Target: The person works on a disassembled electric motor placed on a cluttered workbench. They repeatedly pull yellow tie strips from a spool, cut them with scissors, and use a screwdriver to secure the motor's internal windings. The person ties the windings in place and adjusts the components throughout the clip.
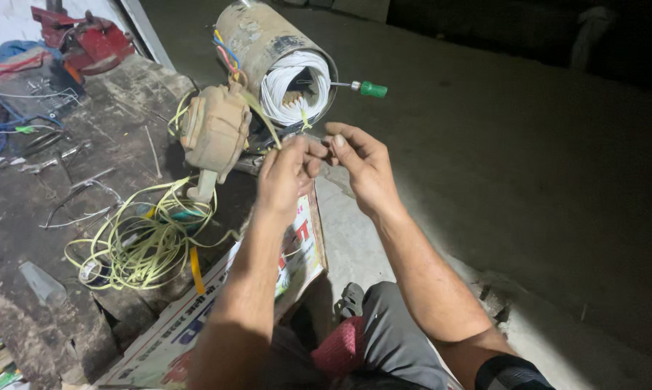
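Leftmost, a red vise at the far edge of the workbench, loose tools near it. Nearer, a tangle of yellow cord spread over the bench, a printed board just beside. Then a tan motor cover, touching the cord. Beside that, the motor shell with white winding wire inside. Just below the opening, left hand pinched shut on a yellow strand. Right hand fingertip to fingertip with it, also pinching; strand there too thin to tell. Behind, a green-handled screwdriver poking from the shell.
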